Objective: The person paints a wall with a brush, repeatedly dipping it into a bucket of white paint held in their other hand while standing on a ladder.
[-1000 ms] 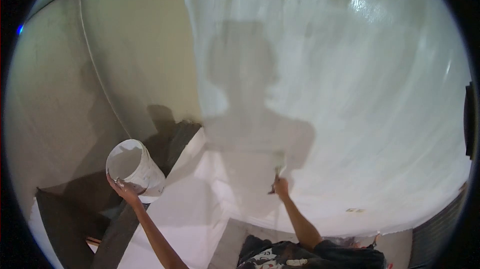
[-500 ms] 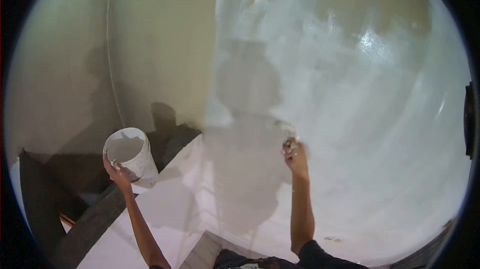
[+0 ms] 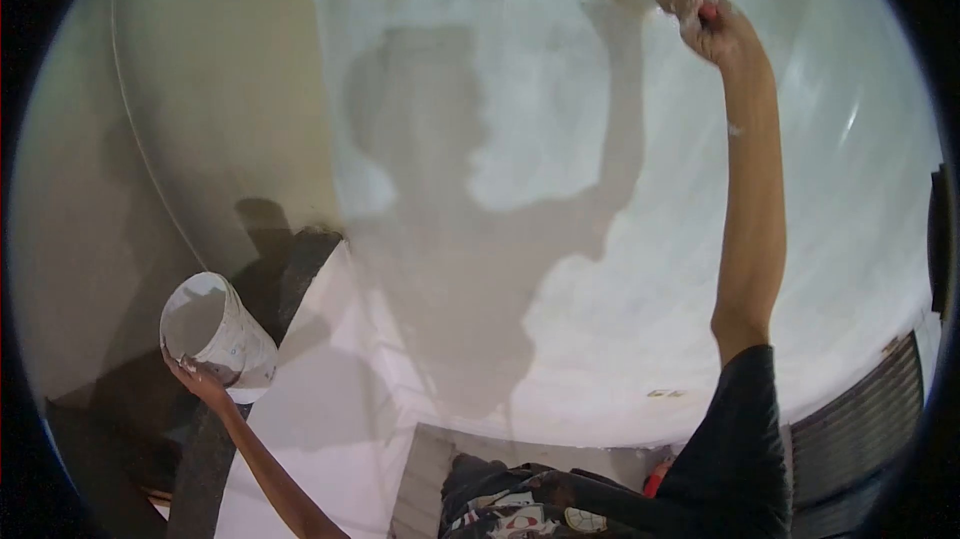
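Note:
My left hand is closed on the side of a white bucket, which tilts toward me and is smeared with white. Its inside looks greyish white. Raised high at the upper right, my right hand grips what looks like a paintbrush by its red handle. The brush head is mostly hidden by the hand and lies close to the wall. Streaky, wet-looking white paint covers much of that wall. White smears show on the fingers of both hands and on my right forearm.
Beige bare wall lies left of the white coat, with a thin cable running down it. A dark ledge edges a low white wall under the bucket. A ridged dark panel stands at the lower right.
My right hand has moved up and to the right, from mid-wall to near the top of view. The view has shifted, so the bucket in my left hand appears slightly lower and farther left.

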The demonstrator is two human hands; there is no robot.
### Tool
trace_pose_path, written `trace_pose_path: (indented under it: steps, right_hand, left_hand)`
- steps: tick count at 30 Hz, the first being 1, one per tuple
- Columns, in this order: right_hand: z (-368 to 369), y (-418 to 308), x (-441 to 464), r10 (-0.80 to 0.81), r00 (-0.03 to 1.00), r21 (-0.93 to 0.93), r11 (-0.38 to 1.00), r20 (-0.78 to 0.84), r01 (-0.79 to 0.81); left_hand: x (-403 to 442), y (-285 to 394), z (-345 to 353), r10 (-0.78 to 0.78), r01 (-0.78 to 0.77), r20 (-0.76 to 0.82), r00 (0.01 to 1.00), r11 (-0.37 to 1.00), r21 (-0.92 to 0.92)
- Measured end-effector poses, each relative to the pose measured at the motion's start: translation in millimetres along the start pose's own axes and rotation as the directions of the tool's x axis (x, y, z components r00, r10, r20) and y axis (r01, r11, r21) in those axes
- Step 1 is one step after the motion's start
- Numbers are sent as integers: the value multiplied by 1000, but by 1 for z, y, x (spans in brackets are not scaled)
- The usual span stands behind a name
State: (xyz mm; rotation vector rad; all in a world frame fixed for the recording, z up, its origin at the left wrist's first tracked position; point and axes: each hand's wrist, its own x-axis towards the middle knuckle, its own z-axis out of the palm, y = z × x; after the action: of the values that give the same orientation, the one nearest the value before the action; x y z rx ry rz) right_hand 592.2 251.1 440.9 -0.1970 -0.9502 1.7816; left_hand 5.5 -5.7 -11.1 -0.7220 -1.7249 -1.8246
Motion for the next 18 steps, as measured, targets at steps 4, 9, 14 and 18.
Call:
trace_pose_path:
  steps: [4,9,14,18]
  right_hand:
    - [3,-48,35,-52,990,-279,956,133,87]
    - [35,-31,7,-528,781,-728,383,333,569]
    - [-14,5,17,-677,679,-841,161,286,516]
    - [-84,55,23,-624,767,-870,285,152,404]
  left_hand:
    - [3,-22,-1,55,-55,2,999,998,-9]
    - [4,2,-1,45,-45,5,999,999,-12]
    - [0,-25,0,29,-28,-50,998,999,30]
    - [2,-17,1,61,-58,-57,997,997,48]
